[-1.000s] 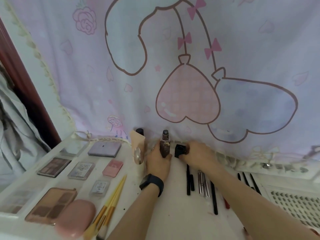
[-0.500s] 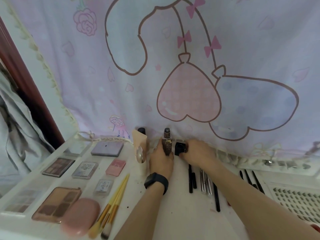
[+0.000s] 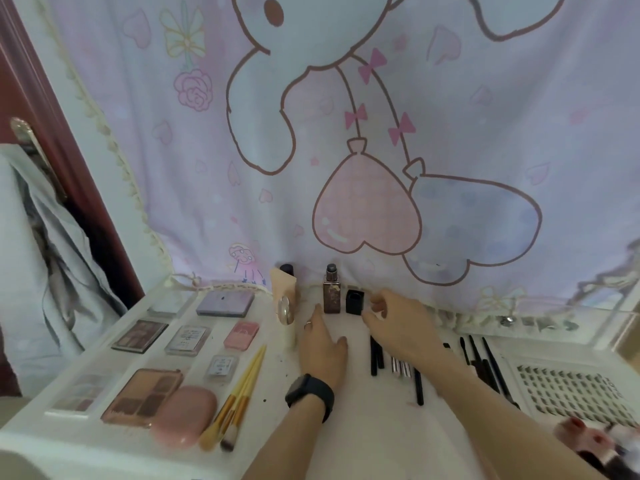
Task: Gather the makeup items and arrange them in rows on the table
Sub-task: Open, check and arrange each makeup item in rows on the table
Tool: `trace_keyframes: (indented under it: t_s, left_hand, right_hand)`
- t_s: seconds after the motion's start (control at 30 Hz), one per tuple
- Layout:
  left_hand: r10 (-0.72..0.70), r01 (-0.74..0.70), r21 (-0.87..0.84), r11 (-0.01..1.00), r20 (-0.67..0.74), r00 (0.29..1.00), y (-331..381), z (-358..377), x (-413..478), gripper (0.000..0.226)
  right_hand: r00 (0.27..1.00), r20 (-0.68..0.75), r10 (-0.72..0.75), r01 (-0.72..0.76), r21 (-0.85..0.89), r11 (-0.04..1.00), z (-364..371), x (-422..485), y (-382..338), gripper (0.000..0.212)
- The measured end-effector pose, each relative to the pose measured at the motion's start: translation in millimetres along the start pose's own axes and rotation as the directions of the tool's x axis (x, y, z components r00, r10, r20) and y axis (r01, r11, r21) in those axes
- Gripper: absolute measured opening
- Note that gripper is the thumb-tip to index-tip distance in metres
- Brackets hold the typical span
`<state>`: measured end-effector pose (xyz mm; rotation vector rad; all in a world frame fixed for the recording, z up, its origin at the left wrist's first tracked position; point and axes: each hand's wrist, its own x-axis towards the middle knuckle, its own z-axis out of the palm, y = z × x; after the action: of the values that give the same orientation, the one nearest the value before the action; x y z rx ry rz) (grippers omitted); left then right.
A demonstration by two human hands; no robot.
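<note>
Tabletop [image 3: 381,427]: bottle [image 3: 331,301] just beside left fingers [image 3: 317,317]

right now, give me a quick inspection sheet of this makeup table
surface: white table, a few dark specks.
job's things: brown bottle and black cap upright at the back; beige tube left of them; palettes in rows at left; yellow brushes; black pencils lying parallel; lash tray at right.
clutter: blurred pink thing at lower right, unclear.
hands: left hand flat on the table, right hand relaxed beside the cap; both hold nothing.
cables: nothing seen.
surroundings: cartoon curtain behind, grey garment at left.
</note>
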<state>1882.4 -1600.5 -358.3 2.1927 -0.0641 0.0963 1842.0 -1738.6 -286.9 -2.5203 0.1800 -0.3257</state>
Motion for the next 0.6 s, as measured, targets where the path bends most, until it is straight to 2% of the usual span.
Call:
trace_keyframes:
  t_s: [0.13,0.27,0.33,0.4,0.5,0.6]
  left_hand:
    - [0.077,-0.082,-0.046,0.996,-0.088,0.993,-11.6,-16.0,-41.4,0.052]
    - [0.144,-0.155,-0.033,0.987,-0.228,0.963,-17.0,-43.8,-60.4,0.038]
    - [0.139,-0.149,-0.015,0.989,-0.284,0.949,-16.3,-56.1,-60.5,0.042]
    - [0.073,-0.084,-0.02,0.996,-0.323,0.944,-13.8,-64.3,-55.4,0.053]
    - [0.013,-0.021,-0.026,0.999,-0.289,0.957,-7.4,-70.5,-42.1,0.074]
    - [-0.037,0.035,-0.013,0.999,-0.244,0.969,-1.8,-73.1,-27.7,0.085]
  right_hand:
    - [0.997,-0.075,-0.011,0.019,0.104,0.994,-9.2,-72.0,-4.6,0.027]
    - [0.995,-0.094,-0.015,0.02,0.051,0.999,-1.7,-150.7,2.6,0.034]
    - [0.993,-0.116,-0.013,0.014,0.0,1.0,6.4,-180.5,5.8,0.04]
    - [0.994,-0.105,-0.001,0.0,-0.008,1.0,14.2,-203.3,9.7,0.049]
    - [0.998,-0.061,0.025,-0.029,-0.061,0.998,25.4,-225.2,21.7,0.067]
    - [0.999,-0.019,0.035,-0.038,-0.188,0.981,33.9,-237.3,31.4,0.085]
